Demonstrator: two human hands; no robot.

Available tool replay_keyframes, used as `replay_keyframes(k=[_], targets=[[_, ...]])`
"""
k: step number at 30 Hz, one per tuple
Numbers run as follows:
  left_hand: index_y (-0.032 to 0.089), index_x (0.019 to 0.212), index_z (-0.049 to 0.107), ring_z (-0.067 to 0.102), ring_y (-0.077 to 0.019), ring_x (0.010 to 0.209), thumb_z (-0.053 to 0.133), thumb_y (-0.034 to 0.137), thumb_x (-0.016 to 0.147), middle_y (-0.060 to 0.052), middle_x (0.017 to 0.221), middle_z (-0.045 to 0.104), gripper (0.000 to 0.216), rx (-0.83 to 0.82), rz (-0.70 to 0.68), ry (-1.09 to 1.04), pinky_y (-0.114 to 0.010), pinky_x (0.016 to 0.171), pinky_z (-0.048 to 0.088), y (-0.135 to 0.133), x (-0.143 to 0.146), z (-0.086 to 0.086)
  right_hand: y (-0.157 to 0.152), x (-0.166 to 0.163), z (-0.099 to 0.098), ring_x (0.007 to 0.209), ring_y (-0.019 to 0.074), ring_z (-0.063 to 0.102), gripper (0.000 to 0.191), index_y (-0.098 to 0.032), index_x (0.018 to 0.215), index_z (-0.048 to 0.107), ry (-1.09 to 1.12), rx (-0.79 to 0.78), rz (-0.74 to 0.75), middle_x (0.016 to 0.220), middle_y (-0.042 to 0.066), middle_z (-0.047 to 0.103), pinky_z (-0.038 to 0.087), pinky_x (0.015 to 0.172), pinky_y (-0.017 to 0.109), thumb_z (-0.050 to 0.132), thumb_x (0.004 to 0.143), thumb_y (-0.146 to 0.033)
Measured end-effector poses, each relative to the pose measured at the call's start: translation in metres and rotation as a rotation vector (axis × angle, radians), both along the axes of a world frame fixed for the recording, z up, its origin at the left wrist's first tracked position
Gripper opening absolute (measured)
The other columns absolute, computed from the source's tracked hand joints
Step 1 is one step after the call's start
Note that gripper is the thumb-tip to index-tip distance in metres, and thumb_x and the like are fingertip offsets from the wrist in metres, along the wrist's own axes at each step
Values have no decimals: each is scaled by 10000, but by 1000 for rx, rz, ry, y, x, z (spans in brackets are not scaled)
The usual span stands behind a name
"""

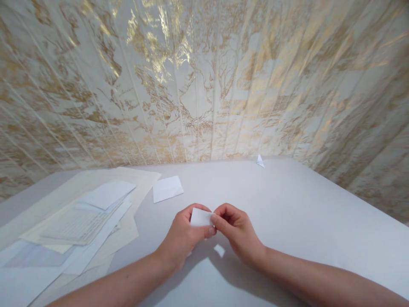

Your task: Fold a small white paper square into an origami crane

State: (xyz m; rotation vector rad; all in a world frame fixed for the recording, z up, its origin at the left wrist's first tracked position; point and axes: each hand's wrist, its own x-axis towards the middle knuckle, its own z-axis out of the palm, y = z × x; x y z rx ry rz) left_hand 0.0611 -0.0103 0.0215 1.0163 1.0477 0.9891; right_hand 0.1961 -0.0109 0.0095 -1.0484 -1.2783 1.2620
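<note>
A small white piece of paper (200,218) is held up above the table between both hands. My left hand (188,230) wraps round its left side, thumb along the lower edge and fingers behind. At the right end, my right hand (234,228) pinches the paper's corner between thumb and curled forefinger. The two hands nearly touch there. Whether the paper is folded, and what lies behind the fingers, I cannot tell. Beyond my left hand, a white paper rectangle (168,189) lies flat on the table.
At the left lies a loose pile of papers (92,217), several sheets overlapping, one with writing. A small pointed folded paper (260,161) stands near the back edge of the white table (306,213). Behind it hangs a white and gold patterned curtain (198,85).
</note>
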Motion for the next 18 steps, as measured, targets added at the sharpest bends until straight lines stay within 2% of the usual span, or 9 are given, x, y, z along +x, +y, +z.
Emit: replay_keyframes(k=[3, 8, 14, 18], targets=[[184, 892, 481, 501, -95, 516, 729, 148, 507, 55, 561, 563, 460, -3, 41, -41, -195, 512, 359, 3, 0, -1, 4, -6, -1, 500, 89, 455, 303, -162, 600, 484, 84, -38, 0, 522, -37, 495, 379, 510, 233, 653, 645, -409], [202, 962, 416, 507, -95, 502, 701, 107, 515, 71, 570, 547, 538, -5, 77, -65, -206, 517, 390, 5, 2, -5, 9, -10, -9, 488, 92, 461, 290, -167, 596, 466, 168, -92, -6, 510, -42, 488, 381, 516, 245, 648, 658, -383], [212, 962, 413, 531, -103, 555, 717, 98, 490, 59, 635, 560, 573, -64, 128, -126, -214, 549, 412, 9, 3, -11, 13, -9, -11, 497, 74, 405, 255, -157, 574, 497, 209, -88, -67, 509, -48, 474, 341, 513, 221, 670, 635, -335], [195, 927, 421, 542, -105, 590, 678, 57, 502, 49, 639, 568, 516, -56, 130, -144, -216, 583, 415, 12, 3, -16, 15, -8, -13, 510, 79, 436, 234, -158, 584, 507, 230, -74, -56, 517, -45, 494, 352, 539, 224, 663, 650, -321]])
